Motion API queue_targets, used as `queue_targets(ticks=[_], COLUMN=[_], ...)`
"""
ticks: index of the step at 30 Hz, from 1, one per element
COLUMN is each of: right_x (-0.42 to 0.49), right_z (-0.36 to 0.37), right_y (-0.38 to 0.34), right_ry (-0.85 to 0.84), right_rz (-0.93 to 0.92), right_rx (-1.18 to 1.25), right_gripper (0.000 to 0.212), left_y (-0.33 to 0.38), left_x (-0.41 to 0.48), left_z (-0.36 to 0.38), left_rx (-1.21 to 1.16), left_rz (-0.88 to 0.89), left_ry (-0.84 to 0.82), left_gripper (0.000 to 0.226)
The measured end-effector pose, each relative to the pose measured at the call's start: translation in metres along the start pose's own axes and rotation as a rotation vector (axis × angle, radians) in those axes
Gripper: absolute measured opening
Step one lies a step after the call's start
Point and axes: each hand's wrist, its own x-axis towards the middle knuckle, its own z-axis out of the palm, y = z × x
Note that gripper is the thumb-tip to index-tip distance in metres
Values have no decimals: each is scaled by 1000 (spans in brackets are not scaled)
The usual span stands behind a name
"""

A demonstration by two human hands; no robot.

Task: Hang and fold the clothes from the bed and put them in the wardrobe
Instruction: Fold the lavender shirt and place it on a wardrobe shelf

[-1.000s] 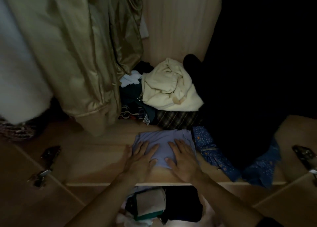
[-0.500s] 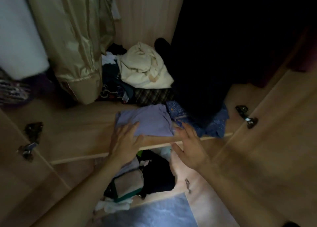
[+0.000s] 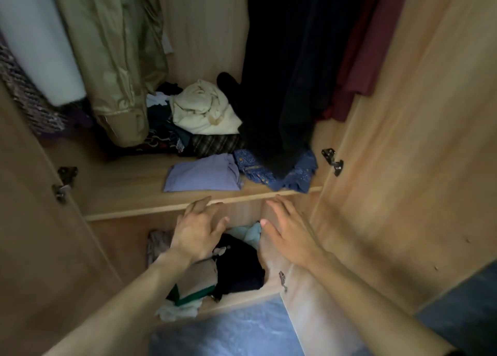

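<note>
A folded lilac garment (image 3: 203, 173) lies flat on the wooden wardrobe shelf (image 3: 126, 194), near its front edge. My left hand (image 3: 199, 230) hovers just below and in front of the shelf edge, fingers straight and spread, holding nothing. My right hand (image 3: 289, 232) is beside it to the right, also flat and empty. Both hands are clear of the lilac garment.
A blue patterned cloth (image 3: 271, 171) lies right of the lilac piece. A cream bundle (image 3: 204, 108) tops a pile at the back. A gold jacket (image 3: 118, 59) and dark clothes (image 3: 290, 73) hang above. Black and pale folded clothes (image 3: 239, 267) fill the lower shelf. Open doors (image 3: 416, 167) flank both sides.
Both hands were pressing on the lilac garment; they have let go and drawn back below the shelf edge. The view has pulled back and swung right.
</note>
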Motion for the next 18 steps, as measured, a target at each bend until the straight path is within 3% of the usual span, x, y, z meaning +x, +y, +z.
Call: queue_targets(ticks=[3, 8, 18], right_x=[-44, -101, -162], right_z=[-12, -25, -93], right_y=[15, 14, -8], right_ry=[-24, -33, 46], right_rz=[-14, -50, -22], right_rx=[-3, 56, -79], right_gripper=[66, 65, 71], left_y=[39, 78, 133], left_x=[-53, -125, -147], left_z=[11, 21, -7], left_rx=[38, 73, 57], left_rz=[-32, -22, 184], left_ry=[-35, -69, 37], left_gripper=[81, 79, 72])
